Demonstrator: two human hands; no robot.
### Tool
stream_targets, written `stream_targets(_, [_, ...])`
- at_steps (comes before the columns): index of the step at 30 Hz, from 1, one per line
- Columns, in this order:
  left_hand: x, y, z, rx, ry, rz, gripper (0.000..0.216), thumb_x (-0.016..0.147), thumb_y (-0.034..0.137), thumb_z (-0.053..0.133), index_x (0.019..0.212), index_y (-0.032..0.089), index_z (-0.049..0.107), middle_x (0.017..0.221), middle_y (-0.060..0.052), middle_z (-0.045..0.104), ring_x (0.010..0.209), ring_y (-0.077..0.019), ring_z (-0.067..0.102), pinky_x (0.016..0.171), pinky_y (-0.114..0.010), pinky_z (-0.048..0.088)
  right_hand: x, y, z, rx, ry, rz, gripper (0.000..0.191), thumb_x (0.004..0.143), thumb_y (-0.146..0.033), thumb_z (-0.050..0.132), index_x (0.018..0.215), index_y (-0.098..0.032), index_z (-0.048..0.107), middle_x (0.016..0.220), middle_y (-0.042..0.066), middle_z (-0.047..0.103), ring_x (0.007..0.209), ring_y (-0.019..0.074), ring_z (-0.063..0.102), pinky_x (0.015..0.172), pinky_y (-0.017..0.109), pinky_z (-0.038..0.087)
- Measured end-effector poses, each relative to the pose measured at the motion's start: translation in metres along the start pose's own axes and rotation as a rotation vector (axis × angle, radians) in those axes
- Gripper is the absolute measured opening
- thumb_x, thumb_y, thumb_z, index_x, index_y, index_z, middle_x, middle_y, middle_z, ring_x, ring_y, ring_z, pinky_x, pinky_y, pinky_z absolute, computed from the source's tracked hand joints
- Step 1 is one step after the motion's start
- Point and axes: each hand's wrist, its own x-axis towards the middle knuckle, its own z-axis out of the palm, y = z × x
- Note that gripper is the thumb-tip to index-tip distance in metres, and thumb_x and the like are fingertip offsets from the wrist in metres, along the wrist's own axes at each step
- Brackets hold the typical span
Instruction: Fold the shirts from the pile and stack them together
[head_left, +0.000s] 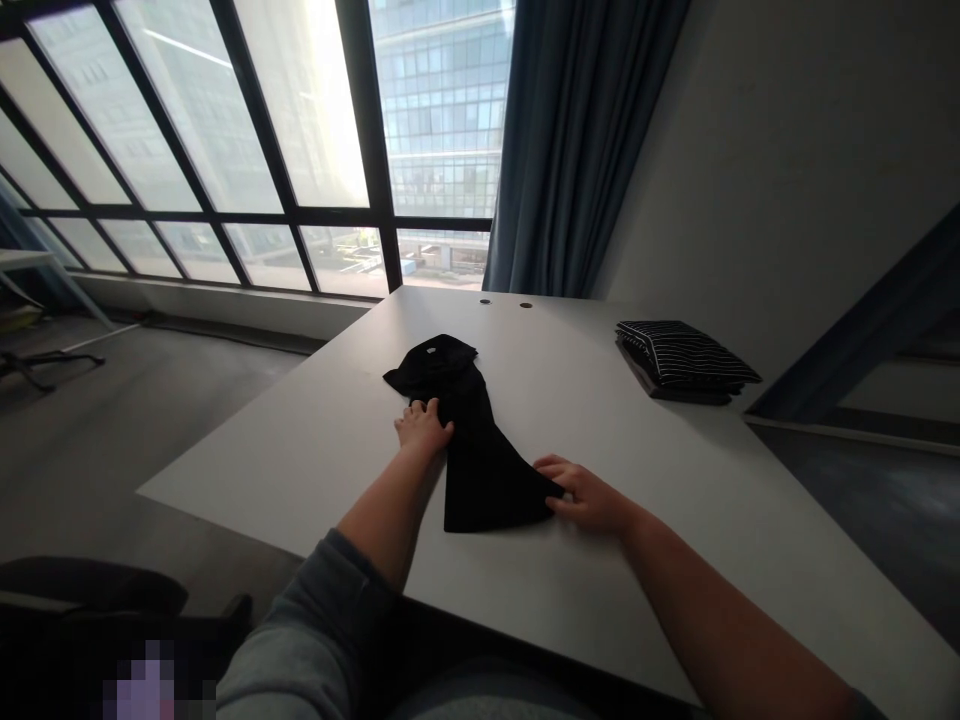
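A black garment point(487, 470) lies spread lengthwise on the white table, bunched at its far end and flat and wide at the near end. A small white mark, perhaps a label, shows on the bunched part. My left hand point(424, 428) rests on the left edge of the cloth near its middle, fingers spread over it. At the near right corner my right hand point(581, 497) grips the cloth's edge between thumb and fingers. What kind of garment it is, I cannot tell.
The white table point(300, 450) has two round holes near its far edge. On the right lies a stack of folded dark clothes point(682, 355), a striped piece on top. Beyond are windows and a blue curtain point(577, 140). A dark chair point(97, 590) stands at lower left.
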Motion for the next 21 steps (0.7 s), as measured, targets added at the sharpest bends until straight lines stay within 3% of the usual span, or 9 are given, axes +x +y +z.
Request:
stream_targets(3, [0.010, -0.013, -0.003, -0.016, -0.062, -0.050, 0.074, 0.088, 0.057, 0.056, 0.158, 0.035, 0.041, 0.163, -0.016, 0.040, 0.145, -0.0403, 0.041, 0.111, -0.059, 0.038, -0.013, 0.010, -0.015, -0.081, 0.060, 0.092, 0.022, 0.098, -0.036, 0.061, 0.107, -0.021, 0.075, 0.120, 0.012, 0.070, 0.122, 0.0275, 0.061, 0.107, 0.044, 0.051])
stream_targets(6, [0.015, -0.019, -0.005, 0.008, -0.083, -0.037, 0.065, 0.089, 0.050, 0.054, 0.152, 0.036, 0.050, 0.157, -0.015, 0.047, 0.141, -0.0409, 0.046, 0.109, -0.059, 0.039, -0.019, 0.011, -0.016, -0.149, 0.217, 0.151, 0.046, 0.098, -0.036, 0.061, 0.142, -0.025, 0.061, 0.141, 0.013, 0.060, 0.131, 0.0277, 0.058, 0.109, 0.046, 0.052])
stream_targets(8, [0.018, -0.022, -0.005, 0.025, -0.062, -0.036, 0.055, 0.090, 0.049, 0.053, 0.143, 0.034, 0.059, 0.149, -0.016, 0.055, 0.134, -0.0413, 0.051, 0.106, -0.058, 0.042, -0.014, 0.005, -0.006, -0.203, 0.236, 0.146, 0.053, 0.097, -0.034, 0.064, 0.149, -0.028, 0.055, 0.150, 0.013, 0.053, 0.137, 0.0280, 0.054, 0.113, 0.047, 0.049])
stream_targets(10, [0.021, -0.025, -0.005, 0.025, -0.014, -0.036, 0.051, 0.092, 0.052, 0.051, 0.138, 0.031, 0.062, 0.143, -0.017, 0.059, 0.129, -0.0408, 0.054, 0.102, -0.058, 0.043, -0.004, -0.003, 0.012, -0.252, 0.167, 0.129, 0.049, 0.094, -0.033, 0.069, 0.143, -0.029, 0.062, 0.148, 0.012, 0.056, 0.135, 0.0288, 0.055, 0.113, 0.047, 0.049])
stream_targets(14, [0.033, -0.037, -0.003, 0.025, 0.066, -0.067, 0.047, 0.098, 0.051, 0.047, 0.133, 0.026, 0.062, 0.131, -0.017, 0.067, 0.121, -0.0386, 0.061, 0.098, -0.056, 0.046, 0.016, -0.014, 0.041, -0.322, 0.065, 0.211, 0.038, 0.092, -0.028, 0.072, 0.130, -0.023, 0.071, 0.122, 0.012, 0.068, 0.113, 0.0268, 0.065, 0.103, 0.045, 0.054])
stream_targets(18, [0.046, -0.057, -0.003, 0.051, 0.059, -0.094, 0.032, 0.099, 0.040, 0.048, 0.117, 0.024, 0.069, 0.123, -0.016, 0.072, 0.116, -0.0365, 0.065, 0.094, -0.050, 0.048, 0.020, -0.017, 0.042, -0.322, 0.042, 0.373, 0.028, 0.093, -0.027, 0.070, 0.119, -0.019, 0.074, 0.112, 0.010, 0.070, 0.101, 0.0234, 0.068, 0.094, 0.037, 0.055])
stream_targets(21, [0.056, -0.079, -0.004, 0.045, 0.110, -0.152, 0.031, 0.098, 0.036, 0.049, 0.115, 0.020, 0.069, 0.123, -0.019, 0.071, 0.117, -0.0375, 0.064, 0.092, -0.048, 0.049, 0.018, -0.024, 0.036, -0.339, 0.022, 0.478, 0.016, 0.095, -0.026, 0.065, 0.106, -0.018, 0.075, 0.101, 0.008, 0.073, 0.093, 0.0211, 0.069, 0.088, 0.033, 0.053])
